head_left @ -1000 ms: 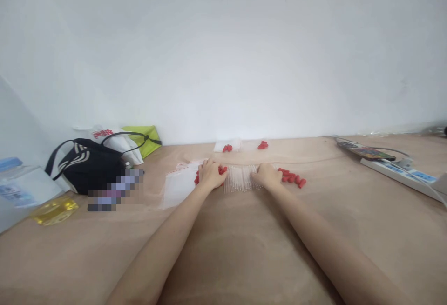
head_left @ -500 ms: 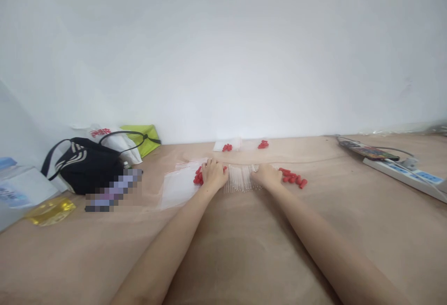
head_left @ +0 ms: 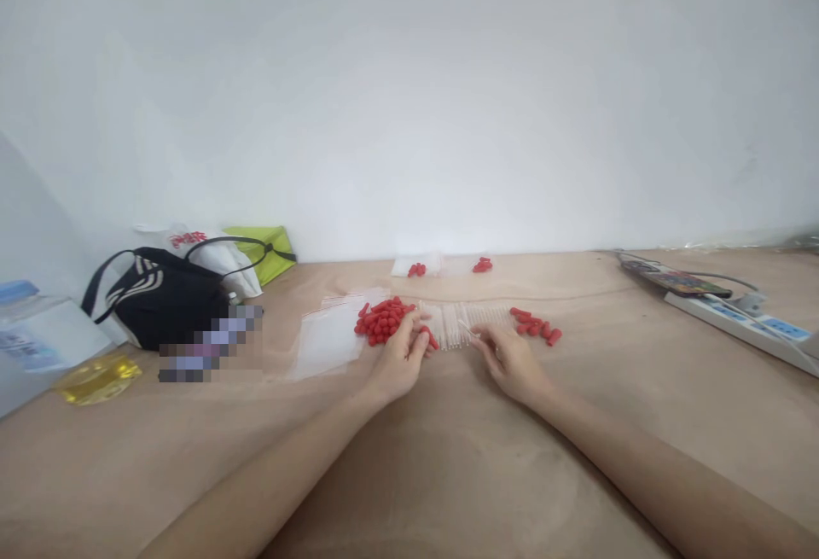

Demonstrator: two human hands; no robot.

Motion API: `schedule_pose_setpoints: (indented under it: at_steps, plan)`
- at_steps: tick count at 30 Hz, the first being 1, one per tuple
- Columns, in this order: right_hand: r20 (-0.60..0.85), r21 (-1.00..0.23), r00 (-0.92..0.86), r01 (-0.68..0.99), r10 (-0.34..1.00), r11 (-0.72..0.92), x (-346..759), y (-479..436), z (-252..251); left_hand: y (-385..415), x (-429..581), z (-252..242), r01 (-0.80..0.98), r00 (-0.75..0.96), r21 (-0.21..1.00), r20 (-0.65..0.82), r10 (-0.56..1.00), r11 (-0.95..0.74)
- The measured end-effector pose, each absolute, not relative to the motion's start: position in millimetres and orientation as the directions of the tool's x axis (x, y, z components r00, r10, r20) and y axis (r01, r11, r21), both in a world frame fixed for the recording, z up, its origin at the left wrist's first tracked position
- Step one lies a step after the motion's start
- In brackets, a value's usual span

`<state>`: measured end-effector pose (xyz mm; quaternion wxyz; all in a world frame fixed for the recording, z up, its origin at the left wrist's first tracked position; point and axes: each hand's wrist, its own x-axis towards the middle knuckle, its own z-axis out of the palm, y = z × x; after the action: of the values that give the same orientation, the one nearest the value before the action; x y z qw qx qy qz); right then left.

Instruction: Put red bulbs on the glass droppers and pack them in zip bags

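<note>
My left hand pinches a small red rubber dropper bulb between thumb and fingers. It is beside a heap of loose red bulbs. In my right hand, closed at the fingertips, is a thin clear dropper tube slanting up to the left. Between and beyond the hands lies a row of similar clear tubes. To the right, several red bulbs lie in a line at the ends of tubes, partly behind my right hand.
Clear zip bags lie left of the heap. Against the wall, two small bags carry red bulbs. A black bag, a large bottle and a yellow liquid pouch stand left. Right are a power strip and a phone.
My left hand has come off the heap toward me and right, with a red bulb in it. My right hand has drawn back from the tubes with one tube between its fingers.
</note>
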<state>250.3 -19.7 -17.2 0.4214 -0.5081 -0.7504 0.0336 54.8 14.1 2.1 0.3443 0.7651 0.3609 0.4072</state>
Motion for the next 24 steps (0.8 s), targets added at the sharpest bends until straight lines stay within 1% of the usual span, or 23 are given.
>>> schedule_pose_setpoints:
  at_steps: [1,3,6,11,14,20,24]
  plan:
    - [0.609,-0.456,-0.160,0.731,0.777,0.507,251.9,-25.9,-20.5,6.8,53.5,-1.3,0.215,0.444,0.865,0.328,0.834,-0.454]
    - [0.609,-0.418,-0.210,0.735,0.765,0.534,252.7,-34.0,-23.6,-2.5,52.4,-6.1,0.160,0.463,0.915,0.261,0.847,-0.369]
    - [0.591,-0.373,-0.267,0.746,0.761,0.551,249.8,-37.6,-21.5,-4.1,53.7,-10.7,0.134,0.451,0.941,0.223,0.864,-0.312]
    - [0.557,-0.329,-0.320,0.762,0.766,0.558,245.5,-38.3,-15.0,3.9,54.2,-18.7,0.104,0.440,0.952,0.216,0.872,-0.289]
    - [0.553,-0.339,-0.314,0.761,0.772,0.553,245.4,-39.8,-13.6,5.5,53.1,-20.6,0.089,0.435,0.957,0.213,0.875,-0.278]
    - [0.555,-0.344,-0.335,0.741,0.761,0.577,246.1,-41.1,-13.4,3.8,55.0,-16.6,0.141,0.487,0.935,0.220,0.845,-0.324]
    - [0.556,-0.345,-0.362,0.719,0.748,0.604,246.7,-40.7,-14.6,2.3,56.9,-14.9,0.146,0.463,0.948,0.188,0.866,-0.283]
